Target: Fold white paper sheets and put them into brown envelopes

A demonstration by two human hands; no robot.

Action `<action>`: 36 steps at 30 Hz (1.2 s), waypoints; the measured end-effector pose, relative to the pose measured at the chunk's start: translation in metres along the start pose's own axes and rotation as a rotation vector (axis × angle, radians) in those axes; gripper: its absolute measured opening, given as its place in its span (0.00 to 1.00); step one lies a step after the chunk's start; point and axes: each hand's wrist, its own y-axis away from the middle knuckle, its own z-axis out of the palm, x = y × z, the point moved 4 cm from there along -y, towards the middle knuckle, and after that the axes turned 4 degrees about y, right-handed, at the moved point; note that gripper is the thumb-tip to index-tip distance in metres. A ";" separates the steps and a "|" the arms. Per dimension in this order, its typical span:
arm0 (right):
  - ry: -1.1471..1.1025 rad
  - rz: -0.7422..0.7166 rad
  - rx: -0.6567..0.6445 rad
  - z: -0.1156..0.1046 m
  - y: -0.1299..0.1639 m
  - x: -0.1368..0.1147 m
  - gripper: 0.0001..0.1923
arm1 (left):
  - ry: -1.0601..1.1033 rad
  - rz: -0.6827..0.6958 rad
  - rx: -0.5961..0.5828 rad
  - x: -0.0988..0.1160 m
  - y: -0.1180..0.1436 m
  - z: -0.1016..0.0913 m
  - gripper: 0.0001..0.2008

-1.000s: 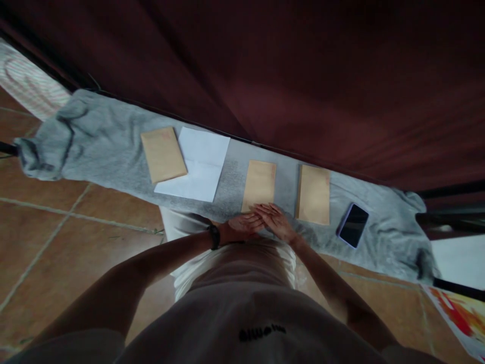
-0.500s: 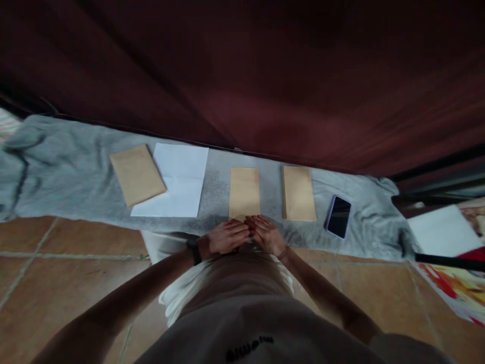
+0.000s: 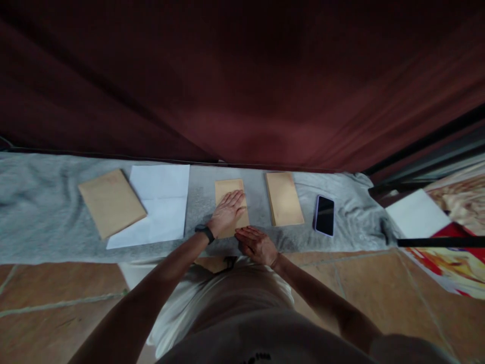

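the middle brown envelope (image 3: 231, 202) is being pressed flat on the grey cloth (image 3: 45, 202) by the left hand (image 3: 227, 212), fingers spread open, the right hand (image 3: 255, 243) resting open-palmed at its near edge; a firm smoothing stroke seems called for next.

Narrow cloth strip, hemmed by a curtain

Bare grey cloth (image 3: 45, 202) lies open at far left; the dark red curtain (image 3: 242, 101) blocks the back, envelopes (image 3: 284, 198) and a phone (image 3: 324, 215) crowd the right.
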 end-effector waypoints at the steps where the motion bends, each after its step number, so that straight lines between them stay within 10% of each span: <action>1: -0.001 0.001 0.006 0.000 0.000 0.000 0.23 | -0.004 0.000 -0.001 -0.001 -0.002 0.001 0.29; 21: 0.008 0.010 0.029 -0.002 0.005 -0.002 0.18 | 0.000 0.108 -0.080 0.027 0.049 0.009 0.26; 30: 0.166 0.544 0.247 -0.003 0.004 0.016 0.20 | -0.001 -0.238 0.220 0.031 0.123 0.013 0.26; 36: -0.185 0.656 0.314 0.012 -0.006 0.033 0.08 | -0.001 -0.308 0.282 0.038 0.129 0.016 0.27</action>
